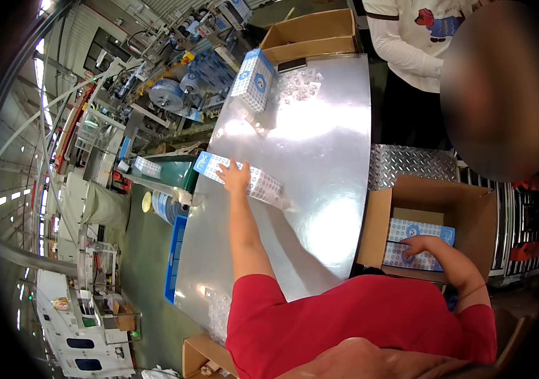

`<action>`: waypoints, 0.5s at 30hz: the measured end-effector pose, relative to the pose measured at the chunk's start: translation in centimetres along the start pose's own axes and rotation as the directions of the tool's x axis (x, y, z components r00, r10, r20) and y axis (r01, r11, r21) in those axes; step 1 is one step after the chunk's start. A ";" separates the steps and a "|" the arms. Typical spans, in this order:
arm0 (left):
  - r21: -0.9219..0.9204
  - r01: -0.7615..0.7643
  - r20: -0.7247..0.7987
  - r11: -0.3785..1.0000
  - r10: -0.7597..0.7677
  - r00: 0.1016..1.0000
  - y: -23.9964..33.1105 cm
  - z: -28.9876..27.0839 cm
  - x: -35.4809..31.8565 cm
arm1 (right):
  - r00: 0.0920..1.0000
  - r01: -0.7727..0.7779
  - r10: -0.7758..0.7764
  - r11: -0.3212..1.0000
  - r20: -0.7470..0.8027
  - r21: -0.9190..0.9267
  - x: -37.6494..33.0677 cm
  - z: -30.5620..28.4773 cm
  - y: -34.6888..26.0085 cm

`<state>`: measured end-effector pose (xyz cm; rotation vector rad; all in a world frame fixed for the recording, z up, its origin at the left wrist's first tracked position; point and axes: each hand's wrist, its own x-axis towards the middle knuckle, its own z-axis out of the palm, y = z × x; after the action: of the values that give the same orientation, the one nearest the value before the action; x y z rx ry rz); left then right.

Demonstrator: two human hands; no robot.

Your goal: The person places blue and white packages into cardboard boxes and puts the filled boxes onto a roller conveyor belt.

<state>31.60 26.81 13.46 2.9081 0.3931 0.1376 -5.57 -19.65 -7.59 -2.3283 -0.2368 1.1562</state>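
head view: person in red is working both arms at once, left hand [234,177] stretched out across the steel table [320,145] onto a flat blue-and-white patterned pack [263,184] lying near the table's left edge, right hand [416,246] down inside the open cardboard carton [437,215] just beside the table's right edge. left fingers look spread and laid flat on top of the pack, palm down, more a press or a drag than a pinch; can't tell if any fingertip has curled under an edge. right hand rests on the pack already in the carton [422,243], fingers roughly flat and together on its top face, not wrapped around it. to do this well, my read: get the left fingers over the far edge of the pack before pulling so it slides square rather than pivoting, and keep the right hand pinning the boxed pack flush to the carton's back wall so the stack stays even. another stack of the same packs [254,79] stands at the far end, well apart, next to a second carton [310,35]. a co-worker in a white top [408,38] stands at the far right corner, hands not on any of it.
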 end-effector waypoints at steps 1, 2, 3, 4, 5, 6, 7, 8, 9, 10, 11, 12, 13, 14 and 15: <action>0.019 -0.025 0.014 1.000 0.025 1.000 0.6 0.1 -0.1 | 1.000 0.029 -0.028 0.999 -0.008 0.020 -1.0 -0.3 -1.0; 0.038 -0.045 0.026 0.998 0.044 0.999 0.8 0.2 -0.5 | 0.996 0.058 -0.058 0.998 -0.070 -0.008 -1.4 -1.3 -1.8; 0.034 -0.146 0.053 0.989 0.144 0.988 1.7 0.1 -1.4 | 0.988 0.076 -0.079 0.997 -0.131 -0.030 -2.5 -3.9 -4.0; 0.026 -0.217 0.056 0.976 0.215 0.975 2.0 0.4 -2.8 | 0.977 0.099 -0.109 0.993 -0.184 -0.061 -3.4 -6.2 -6.3; 0.017 -0.285 0.053 0.958 0.284 0.957 2.3 0.6 -4.5 | 0.940 0.184 -0.190 0.982 -0.285 -0.048 -4.1 -8.2 -8.5; -0.010 -0.353 0.040 0.936 0.353 0.935 2.9 0.7 -6.8 | 0.883 0.273 -0.269 0.961 -0.385 -0.045 -4.4 -9.9 -10.7; -0.037 -0.422 0.023 0.906 0.423 0.906 3.7 0.7 -9.5 | 0.839 0.305 -0.309 0.949 -0.448 -0.082 -4.7 -11.3 -12.8; -0.061 -0.490 0.029 0.870 0.492 0.870 4.1 0.5 -12.3 | 0.788 0.338 -0.352 0.933 -0.504 -0.123 -4.7 -12.4 -14.7; -0.085 -0.552 0.031 0.829 0.556 0.831 4.2 0.3 -15.4 | 0.711 0.396 -0.444 0.894 -0.546 -0.211 -4.7 -13.5 -16.6; -0.131 -0.634 0.031 0.762 0.642 0.766 3.8 0.4 -18.2 | 0.624 0.445 -0.532 0.844 -0.573 -0.299 -4.5 -14.3 -18.5; -0.170 -0.707 0.024 0.686 0.721 0.693 3.1 0.3 -20.9 | 0.598 0.422 -0.581 0.814 -0.552 -0.399 -4.3 -15.1 -20.5; -0.160 -0.794 0.019 0.587 0.806 0.592 2.8 -0.8 -23.8 | 0.573 0.390 -0.624 0.778 -0.531 -0.493 -4.2 -15.8 -22.5; -0.288 -0.797 0.109 0.531 0.845 0.523 2.4 -2.1 -26.1 | 0.549 0.358 -0.668 0.732 -0.503 -0.580 -4.1 -16.3 -24.2; -0.392 -0.798 0.151 0.459 0.887 0.436 1.8 -3.2 -27.8 | 0.516 0.399 -0.730 0.668 -0.449 -0.628 -4.2 -16.6 -25.4; -0.470 -0.802 0.181 0.368 0.930 0.321 1.0 -3.5 -28.7 | 0.558 0.360 -0.754 0.597 -0.348 -0.717 -3.9 -16.7 -26.0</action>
<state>3.84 18.68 15.27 2.3474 -1.2538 -0.2715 6.95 -5.38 17.11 -2.6242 -1.1665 -0.1252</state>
